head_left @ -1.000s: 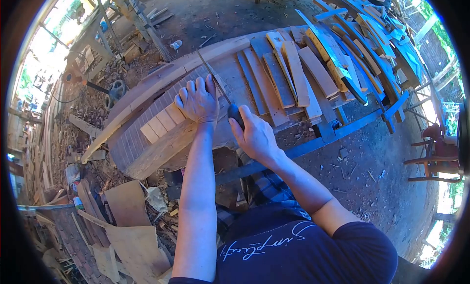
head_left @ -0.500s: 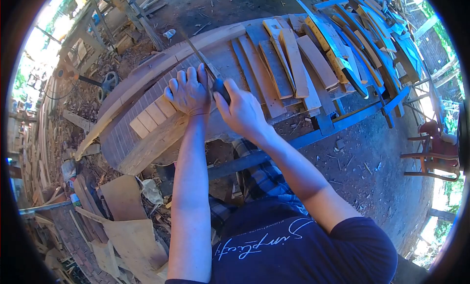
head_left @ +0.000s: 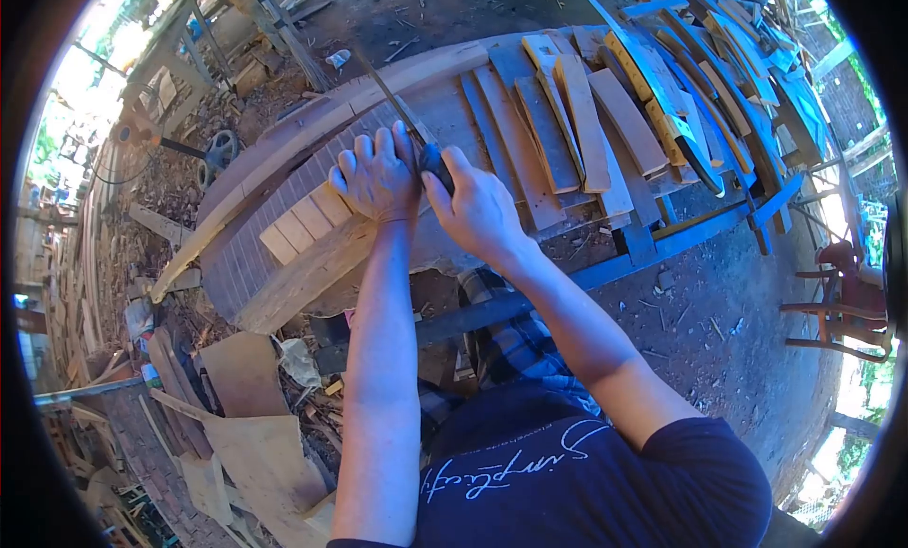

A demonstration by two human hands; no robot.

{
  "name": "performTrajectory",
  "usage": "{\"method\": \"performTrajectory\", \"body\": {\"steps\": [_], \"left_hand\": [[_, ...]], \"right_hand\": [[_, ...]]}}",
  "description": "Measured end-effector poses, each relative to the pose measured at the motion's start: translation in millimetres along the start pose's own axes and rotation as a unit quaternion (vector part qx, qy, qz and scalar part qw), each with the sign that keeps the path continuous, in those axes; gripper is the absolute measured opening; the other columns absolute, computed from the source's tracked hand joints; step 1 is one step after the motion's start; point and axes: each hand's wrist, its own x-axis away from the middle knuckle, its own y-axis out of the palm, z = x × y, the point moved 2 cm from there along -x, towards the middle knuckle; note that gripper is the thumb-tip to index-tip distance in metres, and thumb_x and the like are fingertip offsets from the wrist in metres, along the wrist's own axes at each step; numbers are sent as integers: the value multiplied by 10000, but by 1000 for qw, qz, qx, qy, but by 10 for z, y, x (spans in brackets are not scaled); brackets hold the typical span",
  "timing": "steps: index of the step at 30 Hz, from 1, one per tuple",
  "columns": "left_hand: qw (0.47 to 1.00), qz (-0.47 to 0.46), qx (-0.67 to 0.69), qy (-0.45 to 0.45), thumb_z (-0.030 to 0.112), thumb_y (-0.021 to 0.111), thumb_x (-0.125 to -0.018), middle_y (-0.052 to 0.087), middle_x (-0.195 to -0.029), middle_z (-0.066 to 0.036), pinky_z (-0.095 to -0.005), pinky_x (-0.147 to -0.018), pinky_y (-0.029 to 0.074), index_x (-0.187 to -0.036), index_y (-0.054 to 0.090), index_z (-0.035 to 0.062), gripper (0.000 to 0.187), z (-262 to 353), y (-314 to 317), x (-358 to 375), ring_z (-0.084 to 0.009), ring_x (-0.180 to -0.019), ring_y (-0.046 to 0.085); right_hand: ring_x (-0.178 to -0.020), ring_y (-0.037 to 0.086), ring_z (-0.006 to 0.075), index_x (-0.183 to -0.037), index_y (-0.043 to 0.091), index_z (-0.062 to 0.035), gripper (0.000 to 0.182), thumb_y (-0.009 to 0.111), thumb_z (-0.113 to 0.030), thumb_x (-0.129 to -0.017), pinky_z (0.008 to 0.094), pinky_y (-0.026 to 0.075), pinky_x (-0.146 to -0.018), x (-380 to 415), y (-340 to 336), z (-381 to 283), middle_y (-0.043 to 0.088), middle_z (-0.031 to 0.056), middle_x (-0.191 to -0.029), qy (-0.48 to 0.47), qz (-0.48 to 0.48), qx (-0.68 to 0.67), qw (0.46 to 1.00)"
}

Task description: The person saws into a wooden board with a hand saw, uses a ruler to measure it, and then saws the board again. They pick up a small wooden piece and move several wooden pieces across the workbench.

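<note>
My right hand [head_left: 478, 203] is wrapped around the dark handle of a handsaw [head_left: 390, 92], whose narrow blade is seen nearly edge-on and points away to the upper left. Beside the blade, my left hand [head_left: 383, 176] presses on a wooden piece [head_left: 305, 228] with its fingers bent over the far side. Evenly spaced dark lines cross that piece, its lower face pale. Part of it is hidden under the left hand, and where the blade meets the wood cannot be made out. Beneath lies a thick wooden slab [head_left: 293, 288].
A curved plank [head_left: 322, 122] runs along the slab's far edge. Several loose boards [head_left: 582, 122] lie to the right, with a yellow-and-black long tool [head_left: 662, 113] among them. A reddish chair [head_left: 837, 297] stands far right. Wood scraps [head_left: 251, 387] cover the ground at lower left.
The camera view has shifted, so the scene sits slightly further right. My right hand and the handsaw have slid a little forward, away from me. My left hand stays on the wood.
</note>
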Motion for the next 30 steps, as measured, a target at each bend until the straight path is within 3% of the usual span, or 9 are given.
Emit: {"method": "performTrajectory", "body": {"steps": [2, 5, 7, 9, 13, 15, 22, 28, 30], "left_hand": [[1000, 4, -5, -6, 411, 504, -969, 555, -717, -5, -403, -768, 325, -678, 605, 194, 377, 8, -20, -9, -221, -762, 522], [1000, -9, 2, -5, 415, 514, -961, 558, -720, -5, -406, -776, 327, -683, 610, 193, 369, 6, -35, 1, -223, -766, 526], [999, 29, 28, 10, 421, 514, -960, 558, -722, -5, -408, -774, 324, -689, 617, 191, 370, -4, -22, 6, -225, -769, 524], [1000, 10, 17, 8, 425, 521, -958, 544, -726, -2, -411, -785, 315, -690, 609, 195, 364, -3, 2, 22, -216, -770, 510], [1000, 0, 5, -1, 417, 513, -964, 557, -732, -6, -407, -780, 321, -685, 615, 195, 371, 6, -13, 10, -221, -779, 522], [1000, 2, 1, -1, 419, 519, -961, 554, -729, -6, -407, -779, 322, -681, 613, 195, 371, 14, -27, -2, -220, -777, 521], [1000, 7, -7, 5, 421, 543, -948, 512, -715, 6, -392, -787, 312, -665, 584, 192, 366, -5, 9, 9, -201, -770, 491], [1000, 11, 3, 12, 426, 536, -952, 536, -713, 2, -401, -774, 321, -684, 591, 197, 357, 4, -38, 17, -213, -751, 516], [1000, 9, 13, 14, 423, 536, -952, 530, -708, 1, -400, -770, 321, -682, 591, 197, 356, -16, -22, 42, -212, -751, 515]], "right_hand": [[-708, 597, 485, -1027, 505, -27, 246, 606, -224, -920, 522, 467, -597, 271, -166, -18, 606, 277, -710, 18, -21, -55, 998], [-687, 611, 464, -974, 499, -30, 236, 584, -243, -920, 551, 468, -593, 550, -230, 39, 620, 250, -692, 33, -32, -28, 999], [-691, 614, 460, -974, 502, -32, 233, 581, -245, -922, 552, 469, -595, 322, -148, 45, 621, 251, -696, 31, -28, -32, 999], [-695, 620, 454, -985, 508, -43, 220, 580, -242, -923, 549, 474, -597, -17, -19, 16, 625, 249, -704, 19, -12, -8, 1000], [-695, 619, 457, -985, 503, -44, 221, 584, -239, -919, 553, 475, -598, 184, -101, -46, 623, 248, -703, 4, -7, -10, 1000], [-701, 618, 460, -987, 495, -42, 223, 588, -233, -915, 557, 474, -602, 496, -248, -21, 625, 248, -706, 48, -46, -52, 996], [-708, 604, 483, -956, 471, -32, 237, 600, -228, -921, 538, 455, -590, 3, 4, -42, 605, 271, -714, 31, -14, 7, 999], [-667, 616, 470, -973, 466, -35, 248, 575, -253, -928, 557, 483, -592, 602, -276, -79, 620, 251, -686, 53, -45, 8, 998], [-673, 615, 472, -975, 468, -37, 257, 582, -261, -922, 560, 485, -597, 379, -149, -28, 623, 255, -695, 58, -56, 1, 997]]}}
